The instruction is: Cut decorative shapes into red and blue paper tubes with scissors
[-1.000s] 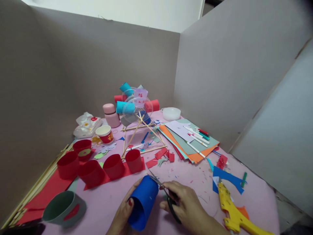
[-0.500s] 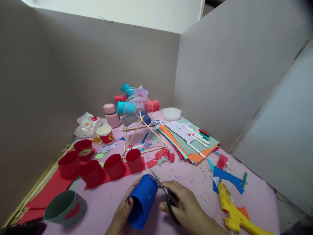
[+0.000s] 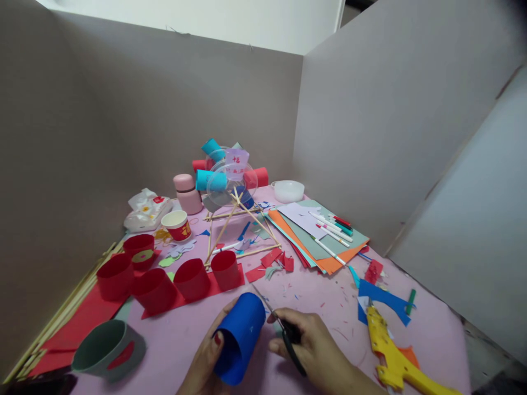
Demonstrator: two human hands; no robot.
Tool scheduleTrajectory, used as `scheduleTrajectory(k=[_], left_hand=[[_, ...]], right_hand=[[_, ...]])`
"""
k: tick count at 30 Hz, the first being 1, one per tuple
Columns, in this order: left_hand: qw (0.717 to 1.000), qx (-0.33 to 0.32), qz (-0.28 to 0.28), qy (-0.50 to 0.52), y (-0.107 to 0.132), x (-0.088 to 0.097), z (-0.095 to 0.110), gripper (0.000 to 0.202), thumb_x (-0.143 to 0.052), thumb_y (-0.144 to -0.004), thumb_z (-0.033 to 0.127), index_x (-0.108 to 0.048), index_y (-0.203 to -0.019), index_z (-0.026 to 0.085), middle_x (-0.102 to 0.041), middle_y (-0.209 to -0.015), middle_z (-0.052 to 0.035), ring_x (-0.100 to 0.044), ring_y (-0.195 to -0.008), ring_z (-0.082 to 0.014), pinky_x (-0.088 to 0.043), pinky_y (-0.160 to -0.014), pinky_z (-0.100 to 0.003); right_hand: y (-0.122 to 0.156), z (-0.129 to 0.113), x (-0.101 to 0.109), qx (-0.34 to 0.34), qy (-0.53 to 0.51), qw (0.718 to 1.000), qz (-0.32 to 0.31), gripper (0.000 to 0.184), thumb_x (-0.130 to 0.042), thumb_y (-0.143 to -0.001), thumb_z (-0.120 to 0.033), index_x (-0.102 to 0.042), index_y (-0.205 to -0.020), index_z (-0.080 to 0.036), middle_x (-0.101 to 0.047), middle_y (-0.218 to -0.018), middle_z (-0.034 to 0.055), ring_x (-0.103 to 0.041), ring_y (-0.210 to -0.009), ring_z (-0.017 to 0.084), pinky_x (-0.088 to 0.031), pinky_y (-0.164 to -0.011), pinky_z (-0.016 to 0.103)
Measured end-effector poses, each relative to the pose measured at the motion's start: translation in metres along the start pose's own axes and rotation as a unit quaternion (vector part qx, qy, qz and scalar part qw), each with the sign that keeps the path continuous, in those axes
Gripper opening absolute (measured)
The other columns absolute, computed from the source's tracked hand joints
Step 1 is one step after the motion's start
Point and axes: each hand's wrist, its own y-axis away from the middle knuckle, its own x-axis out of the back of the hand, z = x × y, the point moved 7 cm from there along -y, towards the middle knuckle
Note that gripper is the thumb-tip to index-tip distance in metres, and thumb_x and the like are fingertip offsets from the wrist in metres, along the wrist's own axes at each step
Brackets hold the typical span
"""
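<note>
1. Fingers of left hand (image 3: 205, 359) curl round blue paper tube (image 3: 241, 336), thumb at its near rim; tube held tilted, low centre over pink table (image 3: 173, 340)
2. Right hand (image 3: 319, 351) fingers closed in scissors (image 3: 284, 329) loops; blades, parted at tube's far rim half a second ago, now shut: snip looks made
3. Red paper cups (image 3: 191, 278) look empty; one (image 3: 140, 249) holds a yellow-green disc; grey cup (image 3: 107, 346) on its side, nothing seen inside

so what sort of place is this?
Probably a craft table boxed in by grey partition boards: coloured paper stack with markers, yellow glue gun, and the left hand holding a blue paper tube while the right hand holds scissors.
</note>
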Motion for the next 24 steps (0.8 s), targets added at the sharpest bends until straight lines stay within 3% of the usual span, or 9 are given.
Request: scheduleTrajectory(k=[4, 8, 10, 13, 18, 22, 24], left_hand=[[0.998, 0.015, 0.042, 0.034, 0.001, 0.002, 0.0, 0.075, -0.076, -0.062, 0.049, -0.054, -0.129, 0.026, -0.069, -0.121, -0.0069, -0.055, -0.12, -0.0336, -0.044, -0.102, -0.041], [0.999, 0.004, 0.05, -0.003, -0.002, 0.003, 0.002, 0.069, -0.076, -0.06, 0.052, -0.059, -0.122, 0.025, -0.069, -0.12, -0.0067, -0.059, -0.114, -0.0318, -0.047, -0.095, -0.037], [0.996, -0.032, 0.039, -0.07, -0.007, 0.004, 0.006, 0.065, -0.079, -0.054, 0.052, -0.064, -0.11, 0.025, -0.072, -0.112, -0.007, -0.062, -0.106, -0.0315, -0.05, -0.087, -0.035], [0.978, -0.096, 0.023, -0.181, -0.011, 0.002, 0.008, 0.063, -0.083, -0.046, 0.052, -0.066, -0.099, 0.024, -0.072, -0.105, -0.0076, -0.062, -0.104, -0.0324, -0.049, -0.084, -0.035], [0.976, -0.079, -0.03, -0.199, -0.008, -0.005, -0.004, 0.078, -0.083, -0.046, 0.051, -0.055, -0.114, 0.024, -0.063, -0.121, -0.0132, -0.051, -0.12, -0.0385, -0.048, -0.089, -0.041], [0.987, -0.073, -0.041, -0.14, -0.008, -0.005, -0.007, 0.111, -0.086, -0.04, 0.051, -0.034, -0.134, 0.023, -0.04, -0.144, -0.0193, -0.038, -0.131, -0.0397, -0.044, -0.097, -0.043], [0.99, -0.071, -0.062, -0.103, -0.009, -0.007, -0.011, 0.113, -0.086, -0.041, 0.05, -0.03, -0.136, 0.025, -0.035, -0.148, -0.0186, -0.037, -0.132, -0.0401, -0.043, -0.099, -0.045]], right_hand=[[-0.001, 0.005, 0.0, -0.035, -0.143, 0.989, 0.0, 0.051, -0.066, -0.073, -0.057, -0.058, -0.104, -0.017, -0.036, -0.061, -0.0076, -0.032, -0.052, 0.009, -0.027, -0.046, 0.02], [-0.005, 0.008, 0.0, -0.048, -0.203, 0.978, -0.006, 0.052, -0.062, -0.074, -0.062, -0.055, -0.1, -0.018, -0.041, -0.058, -0.0082, -0.035, -0.046, 0.008, -0.029, -0.043, 0.019], [-0.005, 0.003, 0.003, -0.019, -0.215, 0.976, 0.006, 0.059, -0.074, -0.064, -0.058, -0.053, -0.104, -0.02, -0.053, -0.077, -0.0013, -0.046, -0.059, 0.011, -0.038, -0.051, 0.021], [-0.002, -0.007, -0.001, 0.001, -0.218, 0.976, -0.006, 0.078, -0.086, -0.048, -0.049, -0.049, -0.112, -0.025, -0.052, -0.109, 0.0063, -0.054, -0.083, 0.018, -0.045, -0.066, 0.027], [0.005, -0.013, -0.01, -0.041, -0.218, 0.975, -0.031, 0.083, -0.089, -0.039, -0.041, -0.048, -0.109, -0.023, -0.057, -0.091, 0.0015, -0.057, -0.076, 0.019, -0.047, -0.063, 0.028], [0.004, -0.01, -0.01, -0.015, -0.277, 0.96, -0.027, 0.077, -0.089, -0.044, -0.043, -0.048, -0.107, -0.026, -0.057, -0.093, 0.0006, -0.056, -0.07, 0.015, -0.045, -0.059, 0.024], [0.003, -0.008, -0.009, 0.004, -0.326, 0.945, -0.022, 0.075, -0.089, -0.047, -0.045, -0.046, -0.106, -0.027, -0.056, -0.095, 0.0005, -0.056, -0.068, 0.013, -0.044, -0.058, 0.023]])
